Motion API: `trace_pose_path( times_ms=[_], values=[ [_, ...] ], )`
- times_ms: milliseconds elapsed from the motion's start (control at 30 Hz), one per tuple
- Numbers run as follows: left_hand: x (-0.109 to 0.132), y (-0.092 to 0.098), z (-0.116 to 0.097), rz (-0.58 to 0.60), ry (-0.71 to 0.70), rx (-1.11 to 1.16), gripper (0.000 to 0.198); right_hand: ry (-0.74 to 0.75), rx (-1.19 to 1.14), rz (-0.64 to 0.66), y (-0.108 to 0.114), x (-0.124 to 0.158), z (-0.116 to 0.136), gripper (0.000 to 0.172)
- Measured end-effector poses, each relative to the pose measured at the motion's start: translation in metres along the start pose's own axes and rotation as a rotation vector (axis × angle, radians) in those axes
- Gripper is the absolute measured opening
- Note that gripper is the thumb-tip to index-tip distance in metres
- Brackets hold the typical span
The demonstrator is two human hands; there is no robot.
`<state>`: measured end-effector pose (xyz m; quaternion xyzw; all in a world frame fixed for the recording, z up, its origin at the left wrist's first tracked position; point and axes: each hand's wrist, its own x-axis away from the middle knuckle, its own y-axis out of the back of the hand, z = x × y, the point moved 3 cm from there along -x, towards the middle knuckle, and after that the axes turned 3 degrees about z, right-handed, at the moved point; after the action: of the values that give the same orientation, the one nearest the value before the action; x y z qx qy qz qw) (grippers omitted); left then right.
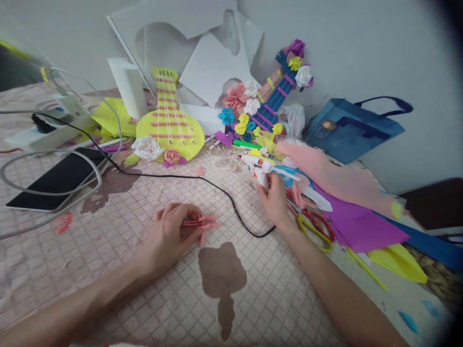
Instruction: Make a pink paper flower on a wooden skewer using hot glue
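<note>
Pinched shut in the left hand's [168, 236] fingertips is a pink folded paper piece [203, 224], low on the quilted cloth [144, 294], its long axis running left to right with the loose ends rightward. The right hand [275, 200] is closed round the handle of a white glue gun [261, 171], held upright by the paper scraps [354, 212]. Its nozzle end is lost in the clutter.

— Soft, even light; hardly a shadow, only a faint one under the left hand [170, 231].
— Yes, but the top-left corner smears, straight edges bow, and the right corners go black.
</note>
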<state>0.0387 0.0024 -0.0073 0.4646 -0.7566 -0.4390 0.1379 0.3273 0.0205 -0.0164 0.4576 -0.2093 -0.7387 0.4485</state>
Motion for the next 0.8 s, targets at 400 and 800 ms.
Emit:
trace_pose_path(
  times_ms=[400, 800],
  values=[
    [0.001, -0.002, 0.002, 0.000, 0.008, 0.019, 0.020, -0.040, -0.071, 0.117, 0.001, -0.003, -0.010, 0.037],
    [0.001, -0.002, 0.001, 0.004, 0.029, 0.060, 0.020, -0.100, -0.191, 0.050, 0.006, 0.000, -0.009, 0.036]
  ],
)
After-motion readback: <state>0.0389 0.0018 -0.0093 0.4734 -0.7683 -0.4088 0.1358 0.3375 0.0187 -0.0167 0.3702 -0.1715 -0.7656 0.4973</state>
